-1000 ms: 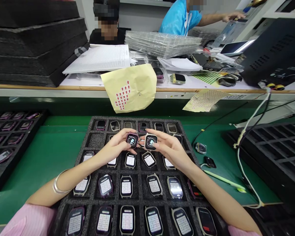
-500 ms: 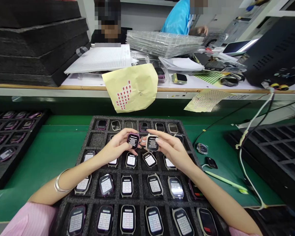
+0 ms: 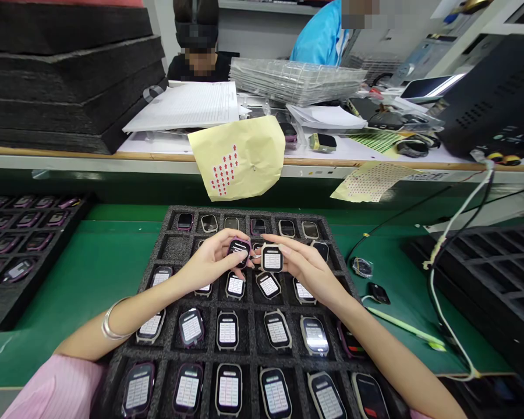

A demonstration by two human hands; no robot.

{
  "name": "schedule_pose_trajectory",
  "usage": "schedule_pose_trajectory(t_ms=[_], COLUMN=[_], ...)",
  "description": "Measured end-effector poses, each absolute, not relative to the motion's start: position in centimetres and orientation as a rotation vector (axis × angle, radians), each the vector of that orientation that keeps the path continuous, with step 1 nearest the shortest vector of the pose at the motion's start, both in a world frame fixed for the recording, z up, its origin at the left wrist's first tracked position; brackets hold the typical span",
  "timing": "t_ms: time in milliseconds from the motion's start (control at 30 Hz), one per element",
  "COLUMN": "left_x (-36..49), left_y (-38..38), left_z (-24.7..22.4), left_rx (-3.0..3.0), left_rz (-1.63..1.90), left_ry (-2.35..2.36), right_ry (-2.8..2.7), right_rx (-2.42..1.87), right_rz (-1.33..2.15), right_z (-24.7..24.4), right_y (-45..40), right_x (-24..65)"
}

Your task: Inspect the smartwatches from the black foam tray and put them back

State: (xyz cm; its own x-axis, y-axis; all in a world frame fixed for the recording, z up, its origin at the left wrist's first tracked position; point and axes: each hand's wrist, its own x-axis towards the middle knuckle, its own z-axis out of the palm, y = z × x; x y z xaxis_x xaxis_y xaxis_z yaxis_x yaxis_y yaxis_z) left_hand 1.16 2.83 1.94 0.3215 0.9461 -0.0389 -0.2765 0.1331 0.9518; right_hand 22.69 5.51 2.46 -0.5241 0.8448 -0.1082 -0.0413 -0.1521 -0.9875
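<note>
A purple-rimmed watch [image 3: 239, 251] is in my left hand [image 3: 216, 254], whose thumb lies over its screen. Beside it my right hand [image 3: 300, 259] holds a light-rimmed watch [image 3: 272, 258] that shows a white grid on its screen. The two watches are close together above a black foam tray [image 3: 171, 249]. In the tray's compartments lie rows of watches, many with lit white screens, such as a light-rimmed one [image 3: 227, 330]. Parts of the tray's upper rows are hidden behind my hands.
Another tray of watches [image 3: 76, 230] lies at the left, and stacked black trays [image 3: 484, 291] stand at the right. A green stylus [image 3: 406, 327] and cables are right of the middle tray. Beyond the shelf [image 3: 157, 160], two people are partly visible.
The light-rimmed watch's screen has changed from dark with text to a white grid. My left thumb has moved onto the purple-rimmed watch's screen. The view has shifted slightly.
</note>
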Motion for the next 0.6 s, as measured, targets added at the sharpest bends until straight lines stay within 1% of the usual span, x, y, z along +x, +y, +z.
schedule_pose_trajectory(t_ms=[167, 233, 300, 433, 533, 600], left_x=[1.1, 1.1, 1.2, 0.9, -0.8, -2.7], left_y=[2.8, 2.8, 2.7, 2.5, 2.3, 2.2], left_z=[2.1, 2.2, 2.2, 2.3, 2.2, 1.7], left_rx=[1.048, 1.056, 1.072, 1.152, 1.306, 1.518], left_rz=[1.044, 1.043, 1.036, 1.021, 0.992, 0.974], left_ry=[0.801, 0.796, 0.79, 0.78, 0.903, 1.136], right_ry=[-1.699, -1.801, -1.955, -2.366, -2.603, -2.631], right_rx=[-0.872, -0.885, -0.988, -1.172, -1.116, -1.144], right_rz=[1.804, 1.732, 1.488, 0.836, 0.645, 0.563], right_z=[2.7, 2.5, 2.3, 1.7, 1.9, 2.4], right_y=[5.3, 5.6, 6.4, 8.3, 9.0, 8.9], right_x=[23.1, 23.6, 24.5, 26.6, 28.1, 29.2])
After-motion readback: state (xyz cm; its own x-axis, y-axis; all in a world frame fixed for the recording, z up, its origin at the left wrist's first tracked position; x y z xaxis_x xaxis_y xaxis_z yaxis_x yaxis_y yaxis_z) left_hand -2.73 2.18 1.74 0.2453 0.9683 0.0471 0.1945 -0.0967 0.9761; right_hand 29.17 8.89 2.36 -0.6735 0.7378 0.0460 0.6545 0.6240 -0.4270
